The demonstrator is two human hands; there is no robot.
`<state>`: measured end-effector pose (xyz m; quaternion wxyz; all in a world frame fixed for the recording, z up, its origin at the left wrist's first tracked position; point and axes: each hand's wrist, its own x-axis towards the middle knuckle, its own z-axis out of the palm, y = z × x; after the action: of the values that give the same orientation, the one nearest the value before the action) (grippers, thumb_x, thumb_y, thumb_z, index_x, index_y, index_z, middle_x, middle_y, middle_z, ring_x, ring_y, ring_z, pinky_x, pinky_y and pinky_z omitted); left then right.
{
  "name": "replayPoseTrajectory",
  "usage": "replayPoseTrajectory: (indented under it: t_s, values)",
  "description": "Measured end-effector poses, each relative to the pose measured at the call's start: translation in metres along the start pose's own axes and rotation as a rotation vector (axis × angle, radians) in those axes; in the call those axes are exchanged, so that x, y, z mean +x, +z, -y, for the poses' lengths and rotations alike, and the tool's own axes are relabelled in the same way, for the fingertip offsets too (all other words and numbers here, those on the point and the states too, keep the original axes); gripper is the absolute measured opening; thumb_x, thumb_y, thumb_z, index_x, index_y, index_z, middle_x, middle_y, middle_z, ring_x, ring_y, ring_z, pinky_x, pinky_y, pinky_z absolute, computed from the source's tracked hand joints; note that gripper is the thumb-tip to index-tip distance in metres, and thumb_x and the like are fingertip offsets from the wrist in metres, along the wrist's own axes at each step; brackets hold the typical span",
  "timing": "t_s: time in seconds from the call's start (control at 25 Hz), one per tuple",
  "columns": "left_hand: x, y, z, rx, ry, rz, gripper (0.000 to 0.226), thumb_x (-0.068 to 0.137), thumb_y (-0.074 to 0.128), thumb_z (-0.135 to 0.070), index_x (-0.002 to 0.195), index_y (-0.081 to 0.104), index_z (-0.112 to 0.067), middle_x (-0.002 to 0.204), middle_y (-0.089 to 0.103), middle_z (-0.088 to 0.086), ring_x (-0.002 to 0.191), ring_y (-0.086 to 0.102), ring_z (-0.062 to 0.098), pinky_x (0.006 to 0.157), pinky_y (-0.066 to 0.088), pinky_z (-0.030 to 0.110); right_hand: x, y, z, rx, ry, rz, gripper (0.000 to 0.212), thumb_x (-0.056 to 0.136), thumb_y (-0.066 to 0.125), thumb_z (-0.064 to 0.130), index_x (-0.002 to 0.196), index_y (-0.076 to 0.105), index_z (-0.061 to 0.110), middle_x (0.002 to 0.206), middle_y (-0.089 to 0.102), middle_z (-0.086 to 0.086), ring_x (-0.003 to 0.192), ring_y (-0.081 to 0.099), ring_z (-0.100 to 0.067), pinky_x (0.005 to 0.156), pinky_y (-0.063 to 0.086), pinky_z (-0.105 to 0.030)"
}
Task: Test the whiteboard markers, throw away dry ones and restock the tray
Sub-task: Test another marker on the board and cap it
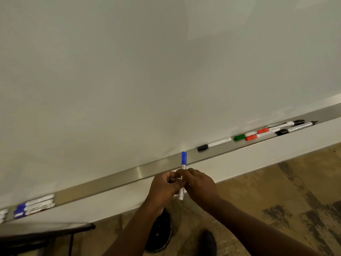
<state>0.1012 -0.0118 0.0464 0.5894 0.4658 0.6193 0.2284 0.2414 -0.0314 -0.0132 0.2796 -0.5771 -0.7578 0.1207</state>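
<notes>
Just above the long shiny metal tray [114, 179] under the white board [147, 71], we hold a thin white marker with a blue cap [183, 169] standing up, our left hand [164, 187] and right hand [200, 185] both curled around its middle. We think it is light, hard and smooth, so it could slip. It seems best to keep one hand on the white body and pinch the blue cap with the other.

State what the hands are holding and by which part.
Both the left hand and right hand grip the blue-capped marker around its white barrel; the cap is untouched.
</notes>
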Motion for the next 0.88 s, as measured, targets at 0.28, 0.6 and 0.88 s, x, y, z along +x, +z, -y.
replayPoseTrajectory:
  t_s: [0.28, 0.6, 0.88]
  values:
    - [-0.039, -0.072, 0.029, -0.587, -0.100, -0.099, 0.041, 0.101, 0.042, -0.038, 0.117, 0.065, -0.008, 0.110, 0.071, 0.010, 0.104, 0.067, 0.025, 0.088, 0.053, 0.040, 0.009, 0.003, 0.094, 0.754, 0.260, -0.061, 0.027, 0.096, 0.053, 0.036, 0.085, 0.067, 0.016, 0.068, 0.068, 0.004, 0.060, 0.062, -0.009, 0.058, 0.050, -0.020]
    - [-0.080, -0.134, 0.027, -1.217, -0.036, -0.130, 0.048, 0.100, 0.038, -0.043, 0.120, 0.061, -0.007, 0.117, 0.070, 0.010, 0.101, 0.070, 0.020, 0.080, 0.057, 0.029, 0.026, 0.025, 0.220, 1.175, 0.570, -0.064, 0.009, 0.094, 0.059, 0.015, 0.093, 0.063, 0.007, 0.080, 0.073, -0.009, 0.073, 0.071, -0.022, 0.064, 0.058, -0.029]
    - [-0.108, -0.196, 0.033, -1.319, 0.007, -0.219, 0.050, 0.097, 0.047, -0.046, 0.121, 0.059, -0.003, 0.116, 0.069, 0.012, 0.104, 0.068, 0.027, 0.089, 0.053, 0.041, 0.036, 0.050, 0.305, 1.112, 0.487, -0.086, 0.009, 0.087, 0.070, 0.016, 0.082, 0.062, 0.013, 0.080, 0.072, 0.002, 0.077, 0.071, -0.012, 0.068, 0.058, -0.026]
